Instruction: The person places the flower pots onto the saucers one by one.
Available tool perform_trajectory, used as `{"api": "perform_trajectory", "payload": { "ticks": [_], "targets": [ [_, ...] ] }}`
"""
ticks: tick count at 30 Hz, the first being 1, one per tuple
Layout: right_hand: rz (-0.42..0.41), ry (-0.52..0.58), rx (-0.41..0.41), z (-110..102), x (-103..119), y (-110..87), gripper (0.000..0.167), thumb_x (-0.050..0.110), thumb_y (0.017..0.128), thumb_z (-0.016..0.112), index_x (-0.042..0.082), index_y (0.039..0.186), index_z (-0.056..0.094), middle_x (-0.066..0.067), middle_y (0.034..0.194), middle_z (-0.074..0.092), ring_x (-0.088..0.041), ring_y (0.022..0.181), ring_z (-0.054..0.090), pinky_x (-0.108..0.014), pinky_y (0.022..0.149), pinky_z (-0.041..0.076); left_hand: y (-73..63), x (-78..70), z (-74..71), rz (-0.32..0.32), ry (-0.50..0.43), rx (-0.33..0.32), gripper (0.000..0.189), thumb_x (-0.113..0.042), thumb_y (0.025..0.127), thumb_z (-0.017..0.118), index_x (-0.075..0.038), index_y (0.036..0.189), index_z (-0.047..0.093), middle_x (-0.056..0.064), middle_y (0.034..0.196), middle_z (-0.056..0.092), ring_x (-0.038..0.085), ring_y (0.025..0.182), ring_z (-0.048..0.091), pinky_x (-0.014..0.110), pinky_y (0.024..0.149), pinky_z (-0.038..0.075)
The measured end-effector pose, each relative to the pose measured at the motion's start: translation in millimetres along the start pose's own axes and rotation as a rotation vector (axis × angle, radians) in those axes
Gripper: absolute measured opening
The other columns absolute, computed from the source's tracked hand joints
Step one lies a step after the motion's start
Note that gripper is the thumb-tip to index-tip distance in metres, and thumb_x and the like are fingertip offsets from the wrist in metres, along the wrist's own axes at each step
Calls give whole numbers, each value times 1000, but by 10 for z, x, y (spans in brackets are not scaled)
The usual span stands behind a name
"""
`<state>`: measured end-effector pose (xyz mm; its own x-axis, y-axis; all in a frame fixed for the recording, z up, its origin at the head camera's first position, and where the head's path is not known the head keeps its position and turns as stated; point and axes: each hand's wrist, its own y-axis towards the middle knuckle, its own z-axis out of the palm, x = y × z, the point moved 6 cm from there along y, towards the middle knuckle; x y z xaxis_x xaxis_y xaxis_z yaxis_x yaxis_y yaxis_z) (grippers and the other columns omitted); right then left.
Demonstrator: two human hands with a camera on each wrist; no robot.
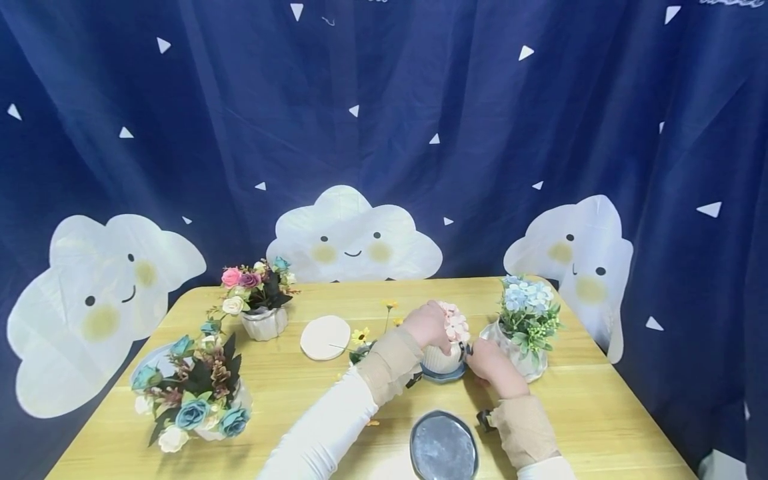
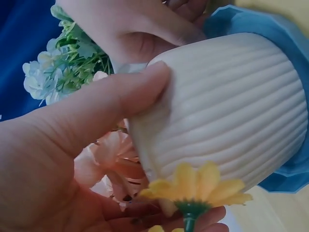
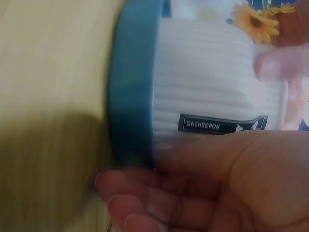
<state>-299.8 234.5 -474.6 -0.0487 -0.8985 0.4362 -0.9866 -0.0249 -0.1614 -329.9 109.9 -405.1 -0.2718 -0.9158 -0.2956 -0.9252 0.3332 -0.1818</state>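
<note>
A white ribbed flower pot (image 1: 441,361) with pink flowers (image 1: 454,323) sits in a blue saucer (image 1: 444,377) near the table's middle. My left hand (image 1: 427,325) grips the pot near its mouth; in the left wrist view its thumb presses the ribbed wall, and a yellow flower (image 2: 198,187) overlaps the pot's lower edge. On the pot's other side, my right hand (image 1: 493,365) pinches the saucer's edge, its thumb low against the pot and its fingers curled outside the rim. A dark label (image 3: 222,123) on the pot shows just above that thumb.
Right of the hands stands a pot of blue hydrangeas (image 1: 528,310). A dark plate (image 1: 444,447) lies close to me, a pale plate (image 1: 325,337) farther back. On the left are a pot of mixed roses (image 1: 264,323) and a teal-rose arrangement (image 1: 192,413). Yellow flowers (image 1: 361,336) rise beside my left forearm.
</note>
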Motion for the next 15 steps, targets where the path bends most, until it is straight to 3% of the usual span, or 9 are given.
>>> {"api": "perform_trajectory", "payload": {
  "ticks": [9, 15],
  "targets": [
    [0, 1, -8, 10, -10, 13, 23, 7, 89, 54, 2, 66, 55, -5, 44, 55, -14, 33, 50, -26, 40, 45, 48, 7, -15, 20, 104, 25, 57, -29, 60, 90, -8, 102, 57, 4, 98, 58, 17, 84, 58, 27, 76, 53],
    [2, 0, -7, 3, -13, 13, 23, 6, 89, 54, 3, 65, 55, -4, 43, 53, -14, 33, 51, -26, 40, 45, 47, -11, -31, 48, 117, 31, 49, -27, 62, 89, -9, 97, 60, 2, 97, 59, 15, 82, 57, 26, 75, 52]
  ]
}}
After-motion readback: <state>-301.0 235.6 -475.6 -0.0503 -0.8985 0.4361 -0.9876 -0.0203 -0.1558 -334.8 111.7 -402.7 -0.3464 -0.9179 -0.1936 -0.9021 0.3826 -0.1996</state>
